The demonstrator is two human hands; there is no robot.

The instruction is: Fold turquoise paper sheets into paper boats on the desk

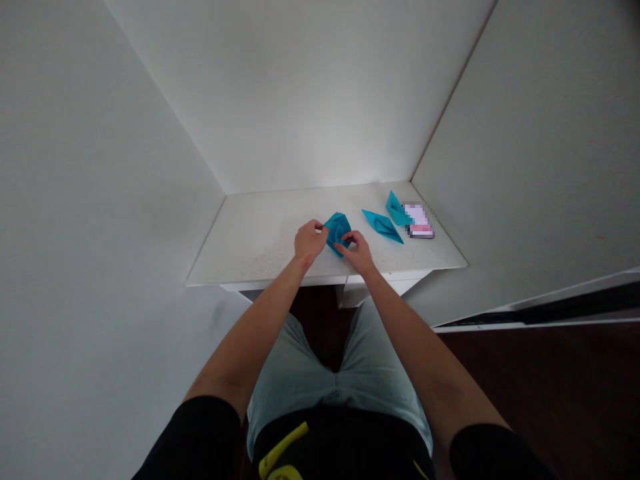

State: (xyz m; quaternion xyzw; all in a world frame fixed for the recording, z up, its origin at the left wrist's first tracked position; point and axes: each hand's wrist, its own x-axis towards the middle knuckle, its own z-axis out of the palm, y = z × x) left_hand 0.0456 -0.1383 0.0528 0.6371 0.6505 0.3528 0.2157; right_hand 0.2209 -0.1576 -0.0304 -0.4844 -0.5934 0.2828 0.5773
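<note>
A piece of folded blue paper (339,227) is held between my two hands above the white desk. My left hand (311,240) pinches its left edge between thumb and fingers. At its lower right edge, my right hand (357,251) grips the paper with thumb and index finger. Creases and a partly opened fold show in the middle of the sheet. To the right lies a folded blue paper boat (383,226), and beyond it a second blue paper boat (397,210). Neither hand touches these two.
The white desk (250,240) sits in a corner with walls at the back, left and right. A phone (420,221) with a blurred screen lies at the desk's right end, beside the far boat. Below the front edge is a drawer unit (357,290).
</note>
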